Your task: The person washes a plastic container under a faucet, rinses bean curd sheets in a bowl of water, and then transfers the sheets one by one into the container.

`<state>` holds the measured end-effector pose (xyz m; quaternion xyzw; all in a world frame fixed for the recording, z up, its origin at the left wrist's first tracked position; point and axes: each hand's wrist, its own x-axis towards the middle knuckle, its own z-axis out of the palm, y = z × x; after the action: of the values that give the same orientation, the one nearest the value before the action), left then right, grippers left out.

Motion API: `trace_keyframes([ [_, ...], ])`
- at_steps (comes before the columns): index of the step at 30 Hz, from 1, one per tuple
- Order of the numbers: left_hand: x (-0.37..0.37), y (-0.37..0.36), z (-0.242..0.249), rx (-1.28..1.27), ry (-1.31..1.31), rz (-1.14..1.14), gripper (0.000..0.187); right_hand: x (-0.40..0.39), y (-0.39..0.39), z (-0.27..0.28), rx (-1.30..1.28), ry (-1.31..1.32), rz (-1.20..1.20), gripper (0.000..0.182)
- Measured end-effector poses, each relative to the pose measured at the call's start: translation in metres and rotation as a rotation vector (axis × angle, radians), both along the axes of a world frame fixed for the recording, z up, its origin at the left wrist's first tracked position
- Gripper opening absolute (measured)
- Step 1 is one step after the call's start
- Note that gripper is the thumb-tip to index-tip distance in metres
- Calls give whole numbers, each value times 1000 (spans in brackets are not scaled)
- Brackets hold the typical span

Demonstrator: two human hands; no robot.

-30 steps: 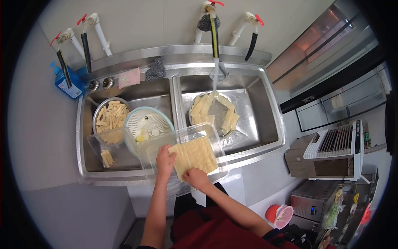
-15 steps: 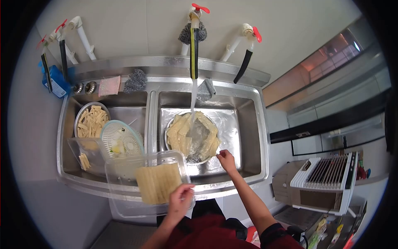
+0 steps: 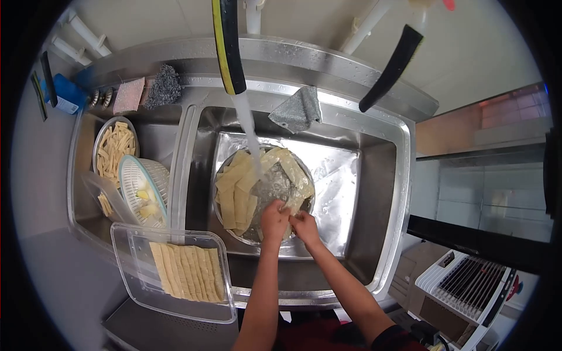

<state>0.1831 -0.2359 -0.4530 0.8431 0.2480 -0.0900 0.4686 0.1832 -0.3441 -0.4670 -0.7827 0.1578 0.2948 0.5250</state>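
Both hands are together over the near right edge of a round metal bowl [image 3: 239, 236] in the right sink basin. Pale yellow tofu skin strips [image 3: 235, 196] lie folded around the water in the bowl. My left hand [image 3: 275, 222] has its fingers closed on a piece of tofu skin [image 3: 297, 169] at the bowl's right side. Close beside it, my right hand [image 3: 304, 227] pinches the same wet tofu skin near its lower end. Water runs from a black and yellow hose [image 3: 229, 58] into the bowl.
A clear plastic box [image 3: 132, 257] with neatly laid tofu skin strips [image 3: 187, 272] rests over the sink's front left edge. The left basin holds a bowl of cut sticks [image 3: 114, 149] and a tilted colander [image 3: 161, 175]. A grey cloth [image 3: 298, 110] hangs at the back rim.
My left hand has left the plastic box and joined my right hand at the bowl. The view has shifted closer to the right basin. Both hands now grip tofu skin.
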Motion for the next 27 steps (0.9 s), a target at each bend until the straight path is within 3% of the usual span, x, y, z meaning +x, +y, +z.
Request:
trace_keyframes([
  [2, -6, 5, 2, -329, 69, 185, 16, 3, 6, 2, 192, 82, -140, 15],
  [3, -11, 9, 0, -321, 74, 195, 16, 5, 9, 6, 199, 90, -131, 15],
  [5, -20, 13, -6, -692, 12, 422, 15, 7, 10, 17, 288, 38, -70, 19],
  [6, -21, 14, -4, -685, 15, 434, 15, 10, 11, 21, 293, 48, -62, 19],
  [8, -27, 11, 11, -1018, 67, 766, 22, 11, 12, 25, 383, 89, -86, 25],
  [9, -31, 10, 18, -1013, 77, 779, 22, 12, 11, 25, 450, 111, -64, 22],
  [11, -34, 9, 25, -1235, -10, 855, 23, 20, 14, 42, 481, 128, -90, 20],
  [16, -48, 13, 30, -1412, -2, 881, 31, 29, 4, 56, 496, 56, -50, 10],
  [22, -46, 1, 6, -1503, 54, 838, 32, 38, 12, 99, 685, 299, -136, 10],
  [26, -49, 0, -9, -1651, 54, 731, 32, 18, 12, 63, 484, 225, 92, 17],
  [27, -43, -1, 1, -1655, 49, 731, 32, 14, 12, 62, 335, 101, 231, 20],
])
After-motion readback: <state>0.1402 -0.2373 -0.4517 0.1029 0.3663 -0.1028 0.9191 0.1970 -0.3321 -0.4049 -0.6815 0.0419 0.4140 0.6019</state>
